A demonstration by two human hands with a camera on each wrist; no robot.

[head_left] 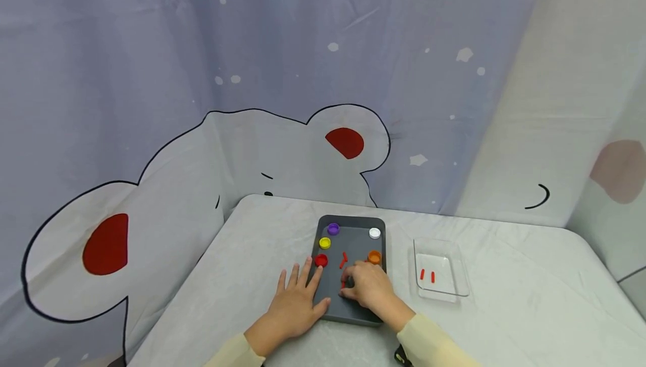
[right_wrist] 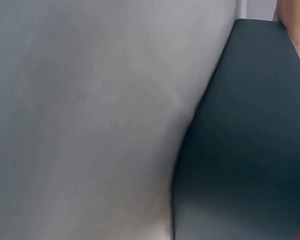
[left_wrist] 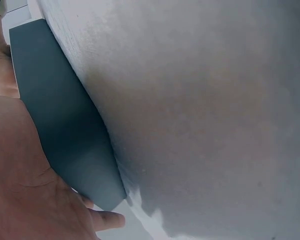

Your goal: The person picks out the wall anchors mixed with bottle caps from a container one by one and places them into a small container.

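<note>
- Pinches a short red stick (head_left: 343,285) in the right hand (head_left: 372,287), with thumb and fingers curled in close, at about seven o'clock from the centre of a dark grey tray (head_left: 353,243).
- Spreads the left hand (head_left: 298,308) at the tray's eight o'clock edge, fingers wide, gripping nothing; probably steadying.
- Appears to be arranging sticks, judging by two loose red sticks (head_left: 345,256) lying at an angle at twelve o'clock from the pinch. Setting down or lifting: impossible to tell.
- Seems to call next for a small, careful alignment and a clean release, without nudging the loose pair.
- Seen at three o'clock, well apart from the tray: a clear box (head_left: 441,263) with two further red sticks (head_left: 433,277) inside.
- Dotted around the tray: purple cap (head_left: 333,229) at eleven, yellow cap (head_left: 325,243) between ten and eleven, red cap (head_left: 321,260) between nine and ten, white cap (head_left: 374,233) at one, orange cap (head_left: 374,257) at two.
- In the way: the right hand, hiding part of the tray; the orange cap, close to its knuckles; the red cap, near the left fingertips, contact unclear.
</note>
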